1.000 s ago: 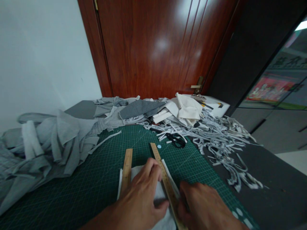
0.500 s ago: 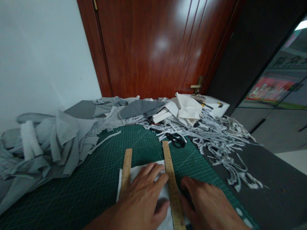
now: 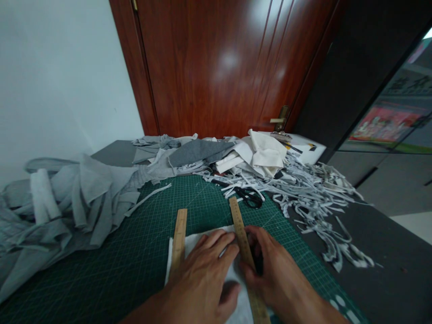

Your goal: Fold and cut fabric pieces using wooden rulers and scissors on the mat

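Note:
A white folded cloth lies on the green cutting mat. Along its left side runs a wooden ruler, and a second wooden ruler crosses its right side lengthwise. My left hand rests flat on the cloth between the two rulers, fingers stretched forward and fingertips close to the right ruler. My right hand is curled at that ruler's right edge, thumb over the wood. A dark patch shows inside its fingers; whether that is a tool or shadow is unclear.
Black-handled scissors lie beyond the right ruler. Grey fabric is heaped on the left. Cut strips spread over the right side, with cream cloth and a white box behind. A wooden door stands at the back.
My right hand has moved forward and slightly left along the ruler, its fingertips now nearer the ruler's far end. The ruler's near end sits slightly further right. My left hand stays on the cloth.

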Demonstrator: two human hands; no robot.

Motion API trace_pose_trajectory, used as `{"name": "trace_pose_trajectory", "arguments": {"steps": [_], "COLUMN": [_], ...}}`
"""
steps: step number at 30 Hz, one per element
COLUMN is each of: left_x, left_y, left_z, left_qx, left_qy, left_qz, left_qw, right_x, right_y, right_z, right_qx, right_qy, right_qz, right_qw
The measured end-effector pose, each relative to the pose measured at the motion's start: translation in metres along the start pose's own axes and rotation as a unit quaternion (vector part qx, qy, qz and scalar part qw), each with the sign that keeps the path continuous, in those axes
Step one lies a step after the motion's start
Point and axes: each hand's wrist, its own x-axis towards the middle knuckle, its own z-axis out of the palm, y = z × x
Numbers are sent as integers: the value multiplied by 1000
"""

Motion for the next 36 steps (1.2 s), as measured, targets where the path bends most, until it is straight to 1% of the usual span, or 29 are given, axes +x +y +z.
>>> {"name": "trace_pose_trajectory", "arguments": {"steps": [2, 5, 12, 15, 19, 22, 24, 26, 28, 31, 33, 36], "left_x": [0, -1, -2, -1, 0, 0, 0, 0, 0, 1, 1, 2], "left_y": [-2, -5, -7, -7, -5, -4, -4, -4, -4, -4, -3, -3], "left_z": [2, 5, 4, 3, 1, 1, 2, 3, 4, 4, 3, 2], "left_qx": [-1, -3, 29, 36, 46, 47, 46, 51, 56, 50, 39, 28], "left_qy": [-2, -8, -26, -50, -67, -69, -66, -69, -77, -83, -80, -75], "left_qz": [1, 0, 13, 12, 7, 2, 4, 6, 0, -4, -2, -4], "left_qw": [1000, 1000, 999, 998, 997, 997, 997, 996, 995, 995, 996, 997], "right_x": [0, -1, -5, -5, -3, -1, -1, -1, -3, -5, -7, -8], "right_y": [3, 7, 9, 7, 4, -1, -5, -9, -11, -9, -7, -2], "right_z": [0, -2, -15, -20, -23, -20, -16, -11, -5, 2, 5, 9], "right_qx": [33, 54, 39, 49, 104, 176, 230, 262, 243, 138, 80, 40], "right_qy": [-16, -24, -30, -19, 22, 49, 55, 52, 47, 35, 28, 34], "right_qz": [5, -6, -10, -10, -10, 6, 14, 6, -15, -41, -40, -34], "right_qw": [999, 998, 999, 999, 994, 983, 972, 964, 969, 989, 996, 998]}}
